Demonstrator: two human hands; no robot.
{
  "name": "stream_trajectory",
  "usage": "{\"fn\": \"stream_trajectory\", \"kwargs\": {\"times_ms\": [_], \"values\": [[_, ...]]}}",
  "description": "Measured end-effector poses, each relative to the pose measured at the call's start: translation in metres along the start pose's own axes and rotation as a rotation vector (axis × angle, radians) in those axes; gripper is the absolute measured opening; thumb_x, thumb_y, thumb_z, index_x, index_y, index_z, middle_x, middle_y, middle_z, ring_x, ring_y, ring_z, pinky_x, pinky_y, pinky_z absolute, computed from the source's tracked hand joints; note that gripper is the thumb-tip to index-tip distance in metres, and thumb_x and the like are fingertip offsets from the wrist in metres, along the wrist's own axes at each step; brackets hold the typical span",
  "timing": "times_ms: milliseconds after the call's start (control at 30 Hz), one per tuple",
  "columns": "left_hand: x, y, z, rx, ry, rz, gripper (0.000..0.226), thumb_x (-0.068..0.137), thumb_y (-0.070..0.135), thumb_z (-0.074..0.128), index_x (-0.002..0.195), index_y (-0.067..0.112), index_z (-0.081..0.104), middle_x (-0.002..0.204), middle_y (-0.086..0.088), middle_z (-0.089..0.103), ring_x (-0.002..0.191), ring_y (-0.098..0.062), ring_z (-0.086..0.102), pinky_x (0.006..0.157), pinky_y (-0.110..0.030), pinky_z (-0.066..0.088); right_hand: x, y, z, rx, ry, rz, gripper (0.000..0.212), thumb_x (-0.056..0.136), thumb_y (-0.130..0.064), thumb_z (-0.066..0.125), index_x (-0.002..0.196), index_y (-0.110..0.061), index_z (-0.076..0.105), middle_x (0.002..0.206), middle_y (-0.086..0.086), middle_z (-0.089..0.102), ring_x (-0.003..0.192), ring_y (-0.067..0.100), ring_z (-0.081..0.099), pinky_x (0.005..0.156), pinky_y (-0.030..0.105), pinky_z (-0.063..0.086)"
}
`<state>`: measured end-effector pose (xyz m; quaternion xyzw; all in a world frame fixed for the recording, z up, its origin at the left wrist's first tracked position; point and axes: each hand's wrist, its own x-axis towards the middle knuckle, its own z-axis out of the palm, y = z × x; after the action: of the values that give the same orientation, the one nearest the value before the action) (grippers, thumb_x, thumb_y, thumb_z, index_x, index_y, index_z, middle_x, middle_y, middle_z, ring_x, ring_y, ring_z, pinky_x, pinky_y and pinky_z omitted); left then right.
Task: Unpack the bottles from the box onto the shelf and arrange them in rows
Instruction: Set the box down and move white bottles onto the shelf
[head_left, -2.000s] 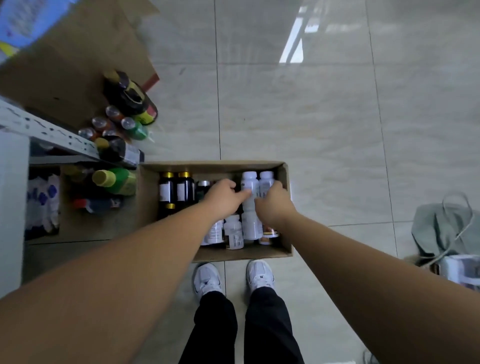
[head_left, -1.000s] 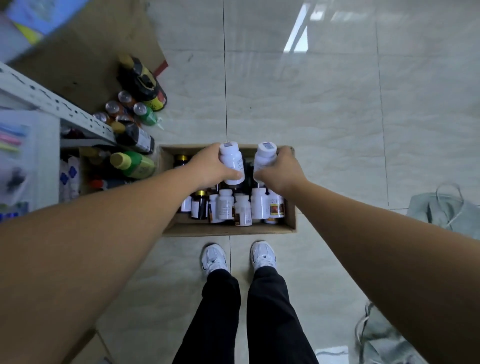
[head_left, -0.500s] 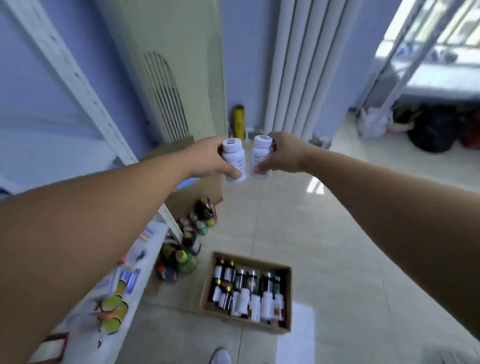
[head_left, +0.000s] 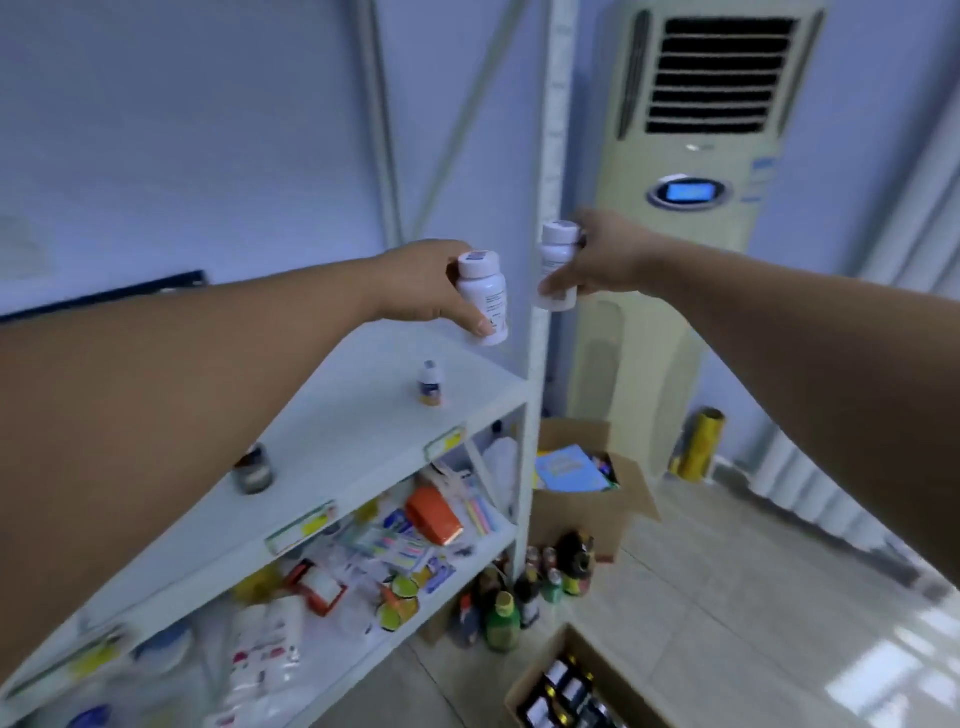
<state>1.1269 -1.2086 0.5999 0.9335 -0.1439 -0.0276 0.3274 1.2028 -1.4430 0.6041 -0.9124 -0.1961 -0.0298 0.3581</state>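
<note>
Clutching left bottle (head_left: 485, 297) in left hand (head_left: 422, 283), right bottle (head_left: 555, 255) in right hand (head_left: 609, 255); labels unreadable.

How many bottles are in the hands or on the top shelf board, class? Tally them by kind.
White bottles in hand: 2, left bottle in the left hand, right bottle in the right hand.
Small blue-capped bottle on the top shelf: 1
Dark jar on the top shelf: 1
Total: 4

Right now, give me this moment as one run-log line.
left hand grips white plastic bottle | right hand grips second white bottle | both bottles airborne by white shelf | cardboard box on floor holds bottles
</note>
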Motion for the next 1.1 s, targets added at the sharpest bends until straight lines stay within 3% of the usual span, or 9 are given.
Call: {"fn": "stream_trajectory", "kwargs": {"times_ms": [67, 233, 500, 733, 867, 1000, 1100], "values": [[-0.043, -0.014, -0.028, 0.025, 0.072, -0.042, 0.044, 0.059, 0.033, 0.086, 0.089, 0.022, 0.057, 0.092, 0.004, 0.073, 0.085, -0.011, 0.067, 0.076, -0.033, 0.049, 0.009, -0.047, 0.028, 0.045, -0.024, -0.079, 0.068, 0.058, -0.022, 0.089, 0.113, -0.027, 0.050, 0.093, 0.002, 0.060, 0.077, 0.019, 0.066, 0.063, 0.035, 0.061], [-0.158, -0.062, -0.097, 0.085, 0.239, -0.219, 0.053, 0.063, 0.027, 0.090, 0.106, 0.028, 0.059, 0.099, 0.009, 0.073, 0.098, -0.013, 0.068, 0.084, -0.032, 0.051, 0.019, -0.171, 0.112, 0.057, -0.190, -0.279, 0.064, 0.062, -0.020, 0.088, 0.113, -0.029, 0.048, 0.105, 0.004, 0.060, 0.091, 0.023, 0.067, 0.069, 0.042, 0.062], [-0.346, -0.159, -0.192, 0.159, 0.386, -0.474, 0.046, 0.068, 0.024, 0.089, 0.103, 0.026, 0.059, 0.093, 0.015, 0.071, 0.083, -0.002, 0.065, 0.063, -0.018, 0.044, 0.007, -0.355, 0.270, 0.126, -0.382, -0.480, 0.063, 0.064, -0.019, 0.088, 0.112, -0.028, 0.049, 0.103, -0.001, 0.059, 0.094, 0.023, 0.066, 0.071, 0.043, 0.062], [-0.465, -0.248, -0.244, 0.203, 0.468, -0.621, 0.049, 0.069, 0.025, 0.088, 0.108, 0.020, 0.060, 0.107, 0.002, 0.069, 0.097, -0.019, 0.065, 0.071, -0.028, 0.047, -0.002, -0.465, 0.390, 0.129, -0.495, -0.573, 0.066, 0.064, -0.022, 0.085, 0.116, -0.028, 0.046, 0.113, 0.004, 0.057, 0.095, 0.027, 0.065, 0.074, 0.046, 0.061], [-0.496, -0.299, -0.257, 0.193, 0.498, -0.672, 0.050, 0.069, 0.023, 0.089, 0.110, 0.013, 0.061, 0.110, -0.005, 0.070, 0.086, -0.016, 0.063, 0.059, -0.018, 0.046, 0.004, -0.504, 0.450, 0.127, -0.557, -0.604, 0.065, 0.063, -0.022, 0.084, 0.115, -0.029, 0.046, 0.110, 0.005, 0.058, 0.096, 0.031, 0.066, 0.074, 0.050, 0.060], [-0.510, -0.363, -0.261, 0.184, 0.555, -0.745, 0.059, 0.065, 0.025, 0.091, 0.114, 0.020, 0.058, 0.111, 0.000, 0.067, 0.096, -0.020, 0.063, 0.079, -0.032, 0.049, 0.024, -0.529, 0.517, 0.085, -0.619, -0.643, 0.065, 0.062, -0.022, 0.085, 0.113, -0.027, 0.046, 0.106, 0.005, 0.059, 0.094, 0.029, 0.065, 0.078, 0.049, 0.059], [-0.514, -0.414, -0.264, 0.200, 0.583, -0.798, 0.064, 0.064, 0.028, 0.091, 0.117, 0.025, 0.056, 0.111, 0.005, 0.066, 0.101, -0.019, 0.064, 0.088, -0.035, 0.051, 0.045, -0.544, 0.571, 0.082, -0.659, -0.657, 0.066, 0.062, -0.023, 0.086, 0.114, -0.026, 0.046, 0.091, -0.003, 0.055, 0.076, 0.020, 0.056, 0.063, 0.033, 0.052]]}}
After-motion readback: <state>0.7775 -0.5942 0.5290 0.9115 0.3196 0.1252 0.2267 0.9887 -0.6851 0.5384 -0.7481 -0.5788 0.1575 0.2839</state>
